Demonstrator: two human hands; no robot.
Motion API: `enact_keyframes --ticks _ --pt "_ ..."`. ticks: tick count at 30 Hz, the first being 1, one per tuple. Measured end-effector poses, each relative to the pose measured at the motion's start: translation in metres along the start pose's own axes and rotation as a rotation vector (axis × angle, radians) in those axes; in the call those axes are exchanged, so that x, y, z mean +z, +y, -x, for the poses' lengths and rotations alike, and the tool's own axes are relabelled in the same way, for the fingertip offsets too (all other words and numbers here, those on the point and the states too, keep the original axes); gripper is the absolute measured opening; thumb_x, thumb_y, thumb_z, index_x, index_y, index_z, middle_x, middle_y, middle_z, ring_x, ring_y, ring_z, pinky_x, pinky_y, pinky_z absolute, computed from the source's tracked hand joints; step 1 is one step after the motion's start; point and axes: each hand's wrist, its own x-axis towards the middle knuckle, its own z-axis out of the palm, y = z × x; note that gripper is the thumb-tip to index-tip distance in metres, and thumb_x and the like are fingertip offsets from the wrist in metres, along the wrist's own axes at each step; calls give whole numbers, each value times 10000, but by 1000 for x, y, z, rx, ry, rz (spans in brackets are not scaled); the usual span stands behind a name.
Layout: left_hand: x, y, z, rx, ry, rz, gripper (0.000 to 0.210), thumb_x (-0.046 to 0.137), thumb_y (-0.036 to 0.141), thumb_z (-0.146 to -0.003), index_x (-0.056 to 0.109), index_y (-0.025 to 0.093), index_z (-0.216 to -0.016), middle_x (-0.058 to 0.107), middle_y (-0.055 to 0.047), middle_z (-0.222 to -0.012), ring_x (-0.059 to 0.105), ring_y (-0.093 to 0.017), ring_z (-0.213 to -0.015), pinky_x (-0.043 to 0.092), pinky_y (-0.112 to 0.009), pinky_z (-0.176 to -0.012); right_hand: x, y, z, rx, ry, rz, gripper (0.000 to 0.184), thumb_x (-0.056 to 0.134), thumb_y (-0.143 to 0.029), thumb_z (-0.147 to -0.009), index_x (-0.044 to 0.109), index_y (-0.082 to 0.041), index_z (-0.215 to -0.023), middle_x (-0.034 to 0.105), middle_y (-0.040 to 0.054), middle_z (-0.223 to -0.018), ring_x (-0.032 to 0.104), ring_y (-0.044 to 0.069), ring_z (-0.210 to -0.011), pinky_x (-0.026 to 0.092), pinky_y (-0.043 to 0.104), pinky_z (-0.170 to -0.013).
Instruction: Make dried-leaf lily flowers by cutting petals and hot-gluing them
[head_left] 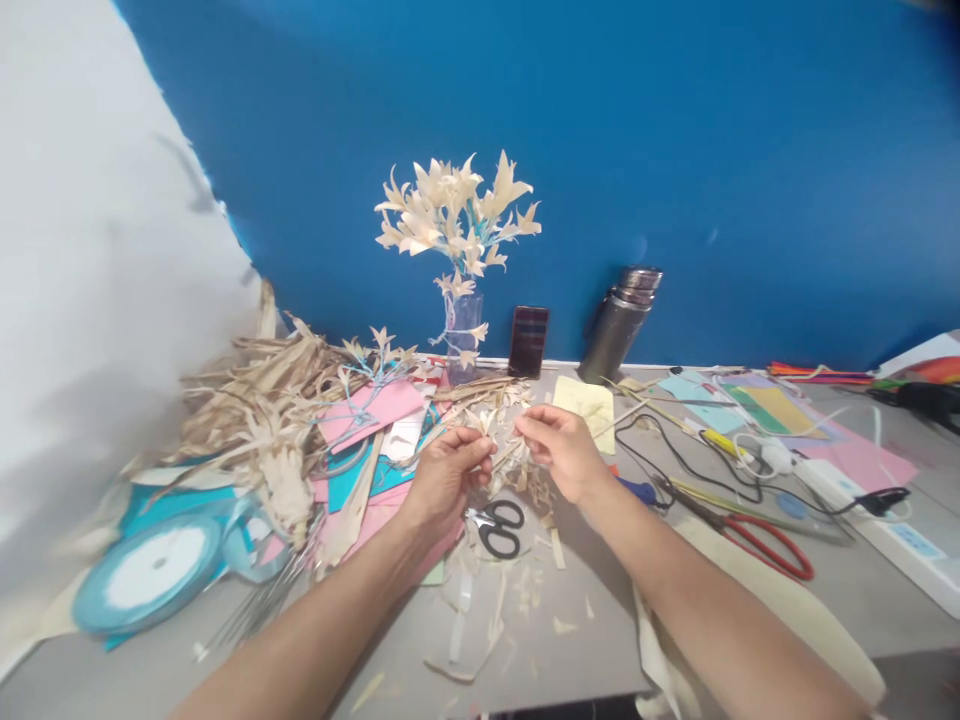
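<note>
My left hand (pixel 455 466) is closed in a pinch on a small cream husk flower (pixel 484 421), whose petals stick up above the fingertips. Just across from it, my right hand (pixel 561 447) also pinches, its fingertips a short gap away; whatever lies in them is too small to make out. Below the hands, scissors with black handles (pixel 500 530) rest on the table. Husk scraps and thin strips are strewn around them. Behind, a clear vase (pixel 465 335) holds a bunch of cream husk flowers (pixel 450 205) on light blue stems.
Dried husks (pixel 262 390) are heaped at left, near a blue ribbon roll (pixel 150 565) and thin wires (pixel 259 600). A phone (pixel 529 342) and a flask (pixel 621 325) lean on the blue wall. At right lie red-handled pliers or shears (pixel 772 548), cables and a power strip (pixel 892 535).
</note>
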Motion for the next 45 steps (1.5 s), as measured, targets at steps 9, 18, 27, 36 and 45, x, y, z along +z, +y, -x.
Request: enact_keyframes --ticks 9,18,27,36,45 --pt "3 -3 3 -113 11 43 250 829 116 -560 609 117 -679 671 -17 -618 559 -69 -447 439 -158 -428 9 5 8 -20 10 -15 225 786 -370 -690 689 -171 -733 601 -23 -613 429 85 -506 325 217 -469" --pt "2 -7 2 -118 -13 -4 274 848 109 -529 617 112 -676 649 -16 -544 590 -92 -442 467 -163 -434 13 10 15 -314 74 394 148 654 -317 -830 704 -179 -807 700 11 -731 587 144 -603 463 254 -594" --pt "0 -7 2 -77 -16 -47 305 886 154 -527 627 112 -682 675 -32 -583 608 -104 -466 486 -185 -440 13 12 17 -430 111 533 108 617 -273 -863 688 -199 -826 696 12 -774 602 154 -650 476 261 -649" --pt "1 -9 3 -34 -50 -84 356 911 223 -506 643 111 -712 669 -22 -592 616 -111 -494 503 -197 -457 13 13 17 -527 115 610 118 562 -240 -894 651 -209 -823 657 16 -789 599 160 -701 455 275 -683" --pt "0 -6 1 -115 -9 -10 321 898 142 -509 623 112 -674 640 -4 -555 589 -95 -448 484 -185 -429 14 12 21 -442 103 533 124 570 -295 -894 628 -208 -827 656 6 -753 563 143 -601 445 259 -599"
